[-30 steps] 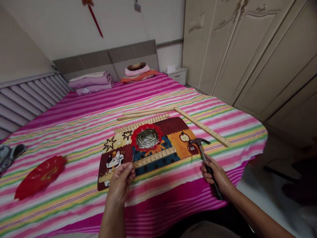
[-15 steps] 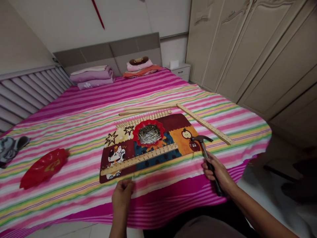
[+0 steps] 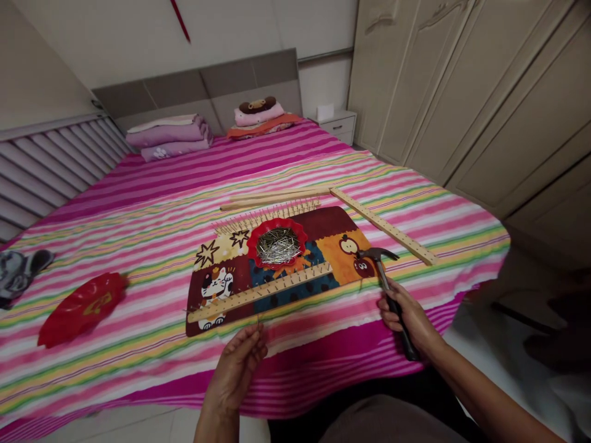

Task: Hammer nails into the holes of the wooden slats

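Note:
My right hand is wrapped round the black handle of a claw hammer, whose head lies over the right part of a patterned mat. Just in front of the mat, my left hand pinches a thin nail that points up from the fingertips. A wooden strip with a row of nails standing in it lies across the near part of the mat, close to my left hand. Behind it sits a red scalloped bowl holding a heap of loose nails.
Another strip full of upright nails lies at the mat's far edge. Bare wooden strips lie beyond it, and a strip with holes slants to the right. A red plate rests on the striped bed cover at left.
My left hand has moved slightly to the right and turned, with the nail still pinched in it. The right hand and the hammer have barely moved. The view has shifted slightly.

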A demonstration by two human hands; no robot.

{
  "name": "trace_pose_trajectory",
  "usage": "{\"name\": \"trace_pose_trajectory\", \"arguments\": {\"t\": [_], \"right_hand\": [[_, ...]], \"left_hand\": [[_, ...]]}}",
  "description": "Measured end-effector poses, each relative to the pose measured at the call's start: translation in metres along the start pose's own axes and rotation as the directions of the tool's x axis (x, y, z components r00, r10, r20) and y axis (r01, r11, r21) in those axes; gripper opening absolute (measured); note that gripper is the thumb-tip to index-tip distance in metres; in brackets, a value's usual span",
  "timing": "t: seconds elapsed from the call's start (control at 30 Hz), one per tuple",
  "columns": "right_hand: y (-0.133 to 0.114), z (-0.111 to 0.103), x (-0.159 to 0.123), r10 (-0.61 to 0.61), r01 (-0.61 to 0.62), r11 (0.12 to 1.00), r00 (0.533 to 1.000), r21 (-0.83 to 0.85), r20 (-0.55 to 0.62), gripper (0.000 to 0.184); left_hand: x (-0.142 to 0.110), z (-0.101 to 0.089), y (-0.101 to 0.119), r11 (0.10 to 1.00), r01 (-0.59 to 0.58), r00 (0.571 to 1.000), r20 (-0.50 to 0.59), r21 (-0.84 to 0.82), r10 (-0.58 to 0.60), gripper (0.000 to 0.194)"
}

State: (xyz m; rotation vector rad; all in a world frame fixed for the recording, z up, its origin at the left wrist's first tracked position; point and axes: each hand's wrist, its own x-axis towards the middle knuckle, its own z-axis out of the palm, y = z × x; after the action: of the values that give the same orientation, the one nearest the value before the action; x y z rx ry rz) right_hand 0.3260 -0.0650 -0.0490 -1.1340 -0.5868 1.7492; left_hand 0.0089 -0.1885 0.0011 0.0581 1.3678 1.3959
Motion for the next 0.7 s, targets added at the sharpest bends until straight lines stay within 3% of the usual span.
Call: {"name": "trace_pose_trajectory", "arguments": {"t": [0.13, 0.27, 0.4, 0.7], "right_hand": [[0.001, -0.002, 0.002, -0.005, 0.005, 1.000, 1.000, -0.012, 0.000, 0.046], [0.002, -0.004, 0.003, -0.002, 0.003, 1.000, 1.000, -0.010, 0.021, 0.043], [0.002, -0.003, 0.003, -0.007, 0.008, 1.000, 1.000, -0.015, 0.021, 0.043], [0.001, -0.002, 0.002, -0.002, 0.002, 1.000, 1.000, -0.008, 0.019, 0.044]], "left_hand": [[0.004, 0.001, 0.009, 0.981, -0.193, 0.976, -0.100, 0.029, 0.195, 0.035], [0.014, 0.003, 0.025, 0.904, -0.402, 0.861, -0.276, 0.144, 0.427, 0.034], [0.029, 0.009, 0.029, 0.805, -0.529, 0.788, -0.196, 0.269, 0.584, 0.032], [0.055, 0.014, 0.016, 0.588, -0.469, 0.712, -0.112, 0.658, 0.693, 0.030]]}}
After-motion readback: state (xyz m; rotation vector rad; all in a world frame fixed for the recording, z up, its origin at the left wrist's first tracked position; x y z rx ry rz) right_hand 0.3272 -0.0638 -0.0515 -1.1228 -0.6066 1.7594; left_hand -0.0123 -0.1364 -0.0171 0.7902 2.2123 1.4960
